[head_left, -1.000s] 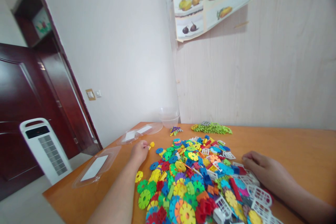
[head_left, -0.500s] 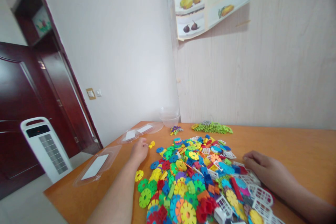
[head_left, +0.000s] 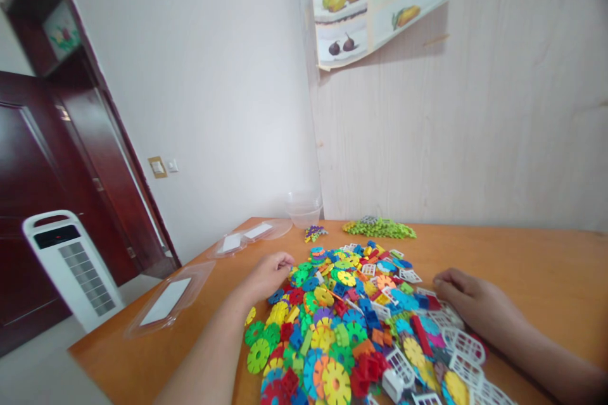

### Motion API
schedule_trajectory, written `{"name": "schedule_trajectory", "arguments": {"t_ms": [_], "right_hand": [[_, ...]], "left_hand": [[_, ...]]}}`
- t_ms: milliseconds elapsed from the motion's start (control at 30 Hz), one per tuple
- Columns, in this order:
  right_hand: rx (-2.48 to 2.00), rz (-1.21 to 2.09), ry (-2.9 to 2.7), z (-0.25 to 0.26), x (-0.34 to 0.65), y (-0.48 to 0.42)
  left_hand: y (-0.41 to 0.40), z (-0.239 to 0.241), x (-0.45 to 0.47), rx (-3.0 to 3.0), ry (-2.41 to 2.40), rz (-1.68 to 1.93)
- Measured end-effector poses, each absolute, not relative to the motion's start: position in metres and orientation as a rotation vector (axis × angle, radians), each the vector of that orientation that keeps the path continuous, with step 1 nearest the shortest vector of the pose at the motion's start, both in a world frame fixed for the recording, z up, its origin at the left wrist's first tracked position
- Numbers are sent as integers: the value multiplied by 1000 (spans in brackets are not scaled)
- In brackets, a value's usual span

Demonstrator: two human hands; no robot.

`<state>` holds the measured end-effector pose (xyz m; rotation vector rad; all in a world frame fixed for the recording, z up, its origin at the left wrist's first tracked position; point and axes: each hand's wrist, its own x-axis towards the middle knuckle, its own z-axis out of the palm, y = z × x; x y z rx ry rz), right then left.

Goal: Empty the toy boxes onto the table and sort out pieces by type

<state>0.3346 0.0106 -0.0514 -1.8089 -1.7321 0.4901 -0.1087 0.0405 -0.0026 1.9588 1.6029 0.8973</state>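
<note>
Left hand point(head_left: 272, 273) shifted right versus 0.5 s earlier: it had been just off the heap of plastic pieces point(head_left: 339, 319), now sat at its far-left edge. Fingers curled; couldn't tell if they gripped anything. Yellow disc point(head_left: 250, 316) was now partly behind the left forearm. Right hand point(head_left: 463, 294) stayed put beside white lattice pieces point(head_left: 463, 345), loosely curled, grip unclear. Heap stayed mid-table, between both hands.

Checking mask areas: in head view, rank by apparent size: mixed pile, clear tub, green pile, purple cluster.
1. mixed pile
2. green pile, clear tub: too alike to rank
3. purple cluster
</note>
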Motion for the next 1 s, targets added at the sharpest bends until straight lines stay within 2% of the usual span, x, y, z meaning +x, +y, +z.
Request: {"name": "schedule_trajectory", "arguments": {"t_ms": [200,467,1000], "right_hand": [[-1803,478,-1732,-48,332,10],[-1829,465,-1755,-45,329,7],[-1839,423,-1749,-48,329,7]], "left_hand": [[19,14,-75,2029,1456,785],[18,10,-51,2216,1441,719],[16,16,-50,2076,1398,842]]}}
